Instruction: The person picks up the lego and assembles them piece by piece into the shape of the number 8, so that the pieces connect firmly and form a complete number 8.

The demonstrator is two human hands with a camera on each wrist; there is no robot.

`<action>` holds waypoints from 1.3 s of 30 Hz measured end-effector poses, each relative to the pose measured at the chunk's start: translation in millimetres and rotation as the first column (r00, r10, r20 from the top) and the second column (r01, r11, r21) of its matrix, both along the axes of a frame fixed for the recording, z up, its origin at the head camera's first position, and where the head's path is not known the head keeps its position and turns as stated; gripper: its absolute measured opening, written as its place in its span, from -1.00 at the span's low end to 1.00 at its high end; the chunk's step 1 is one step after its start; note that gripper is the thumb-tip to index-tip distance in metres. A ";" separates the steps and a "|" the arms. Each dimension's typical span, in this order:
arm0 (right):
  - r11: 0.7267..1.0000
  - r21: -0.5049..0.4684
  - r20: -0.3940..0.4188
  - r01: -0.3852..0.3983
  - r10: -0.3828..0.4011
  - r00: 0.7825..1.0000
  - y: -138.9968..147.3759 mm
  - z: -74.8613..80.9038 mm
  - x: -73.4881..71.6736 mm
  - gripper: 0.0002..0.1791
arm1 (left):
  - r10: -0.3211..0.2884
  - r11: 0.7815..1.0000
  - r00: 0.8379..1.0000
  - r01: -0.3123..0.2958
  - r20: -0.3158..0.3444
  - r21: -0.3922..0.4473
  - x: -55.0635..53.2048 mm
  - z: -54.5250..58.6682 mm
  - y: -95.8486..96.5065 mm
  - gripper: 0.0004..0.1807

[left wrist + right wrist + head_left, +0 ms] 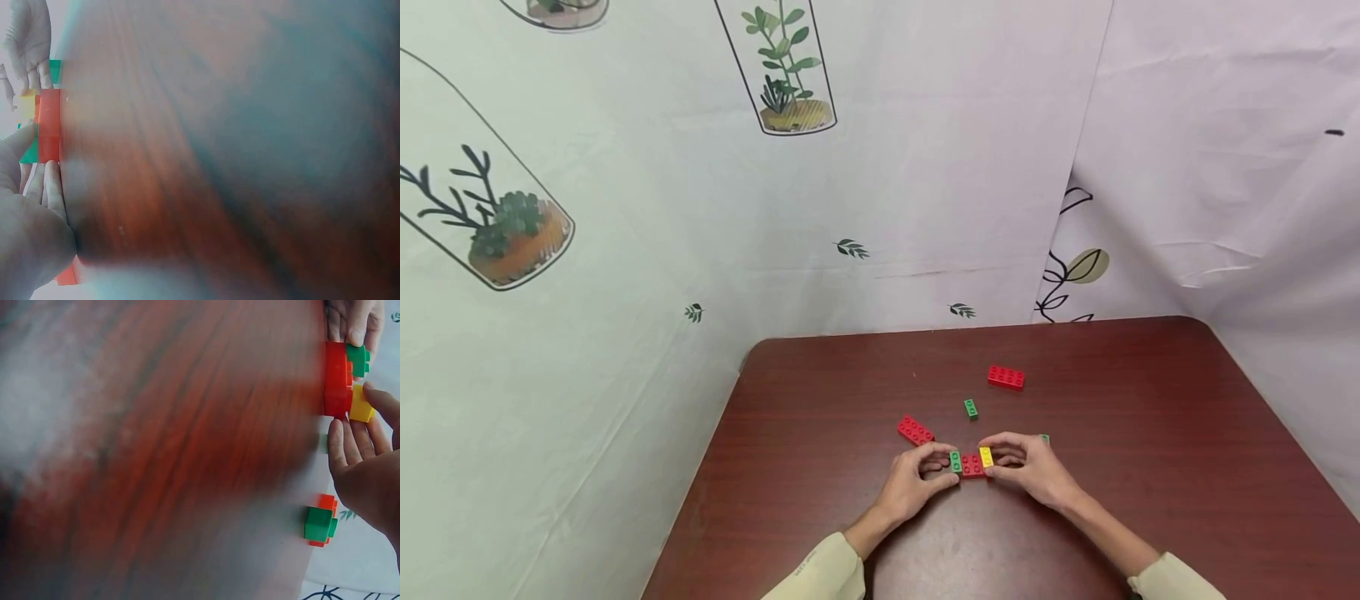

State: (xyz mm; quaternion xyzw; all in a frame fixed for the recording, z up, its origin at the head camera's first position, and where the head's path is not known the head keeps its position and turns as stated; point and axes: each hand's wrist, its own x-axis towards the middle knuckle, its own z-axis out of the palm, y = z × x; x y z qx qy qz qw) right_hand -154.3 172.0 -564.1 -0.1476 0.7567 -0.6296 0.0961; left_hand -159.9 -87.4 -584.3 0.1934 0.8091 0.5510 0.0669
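Observation:
In the middle of the work, a red studded toy brick (972, 466) sits on the table between both hands. A small green brick (955, 462) is on its left end, and a small yellow brick (987, 457) is at its right end. My left hand (912, 486) pinches the green-topped end between thumb and fingers. The right hand (1034, 468) pinches the yellow brick, thumb on the near side. The right wrist view shows the yellow brick (362, 404) slightly tilted against the red brick (335, 378); whether it is fully seated I cannot tell.
Beyond the left hand lies a long red brick (915, 431). Farther back are a small green brick (971, 409) and another long red brick (1006, 377). A green brick (1045, 438) peeks out behind the right hand. Patterned cloth (917, 183) hangs behind the brown table (820, 392).

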 end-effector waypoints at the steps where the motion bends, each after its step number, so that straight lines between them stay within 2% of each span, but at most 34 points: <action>1: 1.000 -0.003 -0.006 -0.002 0.002 1.000 0.0 -0.9 0.1 -0.58 | 0.000 1.000 1.000 0.000 0.001 0.000 0.1 0.0 -0.1 -0.61; 8: 1.000 -0.006 -0.056 0.004 -0.004 0.998 0.1 -7.1 0.9 -0.59 | 0.000 1.000 1.000 0.000 0.006 0.000 0.4 2.0 -0.3 -0.62; 21: 1.000 -0.014 -0.090 0.009 -0.010 0.996 0.3 -9.1 0.8 -0.60 | -0.001 1.000 1.000 0.001 0.008 -0.011 0.3 2.4 -1.3 -0.62; 31: 1.000 0.016 -0.072 0.013 -0.012 0.997 0.5 -9.8 -0.3 -0.60 | -0.010 1.000 1.000 0.010 -0.008 0.001 0.9 1.8 -2.2 -0.62; 39: 1.000 -0.002 -0.081 0.012 -0.012 0.997 -0.5 -6.6 0.6 -0.61 | -0.007 1.000 1.000 0.007 -0.001 -0.007 1.4 2.6 -1.2 -0.62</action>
